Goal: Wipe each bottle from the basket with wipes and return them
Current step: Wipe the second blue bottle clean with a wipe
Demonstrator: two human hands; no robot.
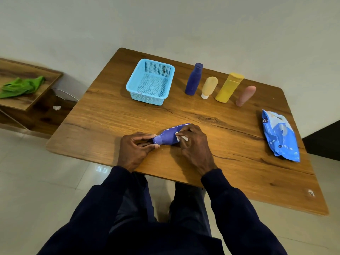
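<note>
Lying on its side near the front edge of the wooden table (114,115), the purple bottle (168,138) was the one I had in work, well in front of the blue basket (132,89). My left hand (135,149) pinched its cap end, fingers closed narrow around the cap. My right hand (195,144) was closed over the bottle's body, pressing a white wipe (181,138) against it; only a scrap of the wipe showed between the fingers.

Basket sat at the back of the table, nothing in it as far as I could see. Just right of the basket stood four bottles in a row: dark blue bottle (194,79), cream tube (209,87), yellow bottle (229,87), pink tube (245,95). Further right of the basket and nearer me, the blue wipes pack (280,137) lay flat, well apart from my hands.

Far left of the basket, off the table, a green cloth (22,86) lay on a low wooden shelf (46,74). Nothing stood between my hands and the basket.
</note>
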